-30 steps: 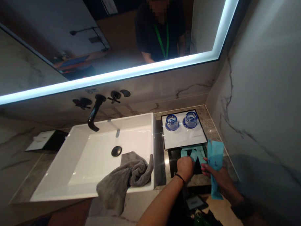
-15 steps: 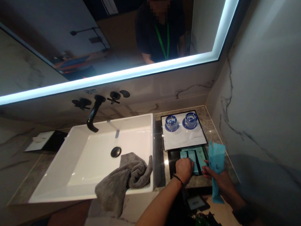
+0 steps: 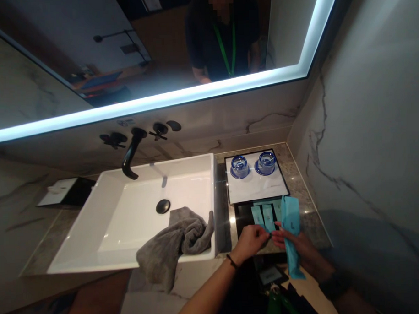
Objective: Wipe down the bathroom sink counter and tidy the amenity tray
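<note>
My right hand (image 3: 302, 245) grips a long light-blue packet (image 3: 291, 218), which stands up tilted above the counter's front edge. Close beside it, my left hand (image 3: 251, 241) has its thumb and fingers pinched together, their tips almost meeting the right fingertips. Whatever the pinch holds is too small to make out. Just beyond both hands, two small light-blue sachets (image 3: 268, 215) lie side by side in a black tray (image 3: 244, 215). More light-blue packaging shows behind them, partly covered by the packet.
Two upturned glasses (image 3: 240, 165) with blue rims rest on a white marble-look board (image 3: 252, 190) behind the tray. To the left is a white sink (image 3: 129, 224), a grey towel (image 3: 165, 254) draped over its front rim. A black faucet (image 3: 131, 157) juts from the wall.
My left hand has drawn back from the sachets toward the counter's front edge, uncovering them. My right hand has shifted left with the packet, bringing both hands closer together.
</note>
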